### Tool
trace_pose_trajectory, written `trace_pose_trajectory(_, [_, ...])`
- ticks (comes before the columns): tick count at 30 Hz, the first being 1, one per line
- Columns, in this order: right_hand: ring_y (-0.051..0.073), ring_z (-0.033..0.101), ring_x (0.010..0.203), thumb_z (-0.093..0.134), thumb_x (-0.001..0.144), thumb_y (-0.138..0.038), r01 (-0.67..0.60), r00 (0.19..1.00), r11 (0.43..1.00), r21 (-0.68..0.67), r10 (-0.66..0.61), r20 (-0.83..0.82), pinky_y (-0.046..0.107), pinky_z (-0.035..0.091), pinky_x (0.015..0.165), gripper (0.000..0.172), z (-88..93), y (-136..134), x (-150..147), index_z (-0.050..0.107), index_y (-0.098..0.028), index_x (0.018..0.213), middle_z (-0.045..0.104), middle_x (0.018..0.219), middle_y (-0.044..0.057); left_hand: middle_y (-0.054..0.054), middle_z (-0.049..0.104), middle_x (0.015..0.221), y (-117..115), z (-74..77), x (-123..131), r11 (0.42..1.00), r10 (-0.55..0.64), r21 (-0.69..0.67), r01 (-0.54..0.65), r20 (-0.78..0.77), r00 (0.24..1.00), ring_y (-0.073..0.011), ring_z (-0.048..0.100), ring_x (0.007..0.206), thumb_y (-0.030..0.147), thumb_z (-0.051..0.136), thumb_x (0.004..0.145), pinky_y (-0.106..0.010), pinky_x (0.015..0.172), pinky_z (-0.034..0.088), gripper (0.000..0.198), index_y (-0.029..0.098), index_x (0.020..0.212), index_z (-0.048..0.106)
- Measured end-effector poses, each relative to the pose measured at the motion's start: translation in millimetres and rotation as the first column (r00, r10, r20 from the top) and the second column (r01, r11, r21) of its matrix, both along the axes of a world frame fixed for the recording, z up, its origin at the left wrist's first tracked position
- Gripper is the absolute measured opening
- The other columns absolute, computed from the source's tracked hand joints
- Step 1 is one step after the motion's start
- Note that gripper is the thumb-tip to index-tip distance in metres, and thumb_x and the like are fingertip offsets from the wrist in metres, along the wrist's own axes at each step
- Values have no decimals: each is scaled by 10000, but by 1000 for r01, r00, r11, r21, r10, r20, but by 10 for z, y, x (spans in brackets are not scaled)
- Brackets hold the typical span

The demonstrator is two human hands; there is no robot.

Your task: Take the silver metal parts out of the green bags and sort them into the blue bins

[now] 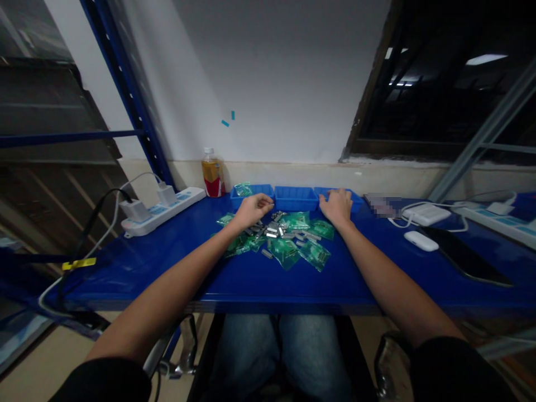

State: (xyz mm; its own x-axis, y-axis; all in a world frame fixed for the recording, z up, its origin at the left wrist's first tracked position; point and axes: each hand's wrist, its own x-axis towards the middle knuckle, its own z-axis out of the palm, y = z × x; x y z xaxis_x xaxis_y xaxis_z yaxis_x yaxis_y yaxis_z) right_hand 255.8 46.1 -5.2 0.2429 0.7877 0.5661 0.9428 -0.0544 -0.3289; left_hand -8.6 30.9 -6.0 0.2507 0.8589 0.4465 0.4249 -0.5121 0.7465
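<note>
A heap of small green plastic bags and several little silver metal parts lies on the blue table. My left hand hovers at the heap's far left edge with fingers curled together; what they hold, if anything, I cannot make out. My right hand rests at the front rim of the right blue tray, fingers spread flat. Behind the heap stand a left blue tray with a green bag in it and a middle blue tray.
A bottle with a red label stands by the wall. A white power strip with plugs lies at the left. At the right lie a white charger, a white case, a dark phone and cables.
</note>
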Motion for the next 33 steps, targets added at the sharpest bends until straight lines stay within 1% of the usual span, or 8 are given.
trace_pose_trajectory(3, [294,495,995,504,845,-348,-314,949,939,140,308,67,414,391,860,325,65,-100,-183,633,-125,1044,595,998,146,-48,665,739,-52,34,60,987,-42,-144,72,206,978,-128,618,683,185,648,738,-241,654,473,147,114,849,584])
trace_pose_trajectory(6, [237,528,916,542,833,-289,-671,742,724,161,649,169,364,402,850,247,109,-228,-458,603,-162,1035,612,925,90,-60,683,774,-113,64,124,952,-59,-256,166,380,923,-122,637,708,177,626,767,-227,647,465,127,122,853,550])
trace_pose_trajectory(10, [221,526,901,510,855,-215,-785,619,600,152,753,223,353,408,816,154,90,-341,-707,584,-186,987,610,925,74,-50,684,743,-129,50,143,925,-101,-292,242,426,899,-119,646,710,209,631,780,-213,630,457,138,129,854,546])
trace_pose_trajectory(17, [204,524,861,506,858,-231,-775,626,624,96,737,255,332,401,791,101,92,-347,-671,594,-193,889,616,892,53,-82,696,835,-48,-19,91,938,-219,-232,256,174,960,-147,653,766,333,538,852,-248,661,482,221,131,921,594])
trace_pose_trajectory(20, [213,520,862,508,843,-269,-666,741,733,142,627,241,336,390,797,130,119,-250,-524,598,-183,808,613,863,63,-94,694,911,6,-36,46,987,-160,-4,162,-197,967,-180,645,840,287,485,871,-298,759,484,232,132,967,627])
trace_pose_trajectory(24, [244,507,899,470,835,-298,-321,946,927,192,302,122,352,375,799,208,90,-61,-150,606,-171,741,609,864,98,-83,666,1065,88,-56,-50,950,-53,208,231,-624,779,-210,607,992,173,504,817,-308,878,443,272,163,1050,645])
trace_pose_trajectory(28, [282,480,956,459,815,-335,-24,1000,997,67,23,8,379,366,780,255,16,38,159,647,-162,806,607,953,131,-56,680,1002,140,-110,-85,958,-35,192,214,-661,750,-190,623,931,180,532,802,-269,814,458,245,178,1017,649])
trace_pose_trajectory(33, [323,443,1031,449,823,-331,40,999,995,-93,-42,-22,439,355,804,284,-24,37,179,666,-161,890,596,1044,150,-24,673,799,155,-188,-49,977,-17,163,134,-569,822,-158,625,748,156,553,761,-230,667,454,160,163,903,626])
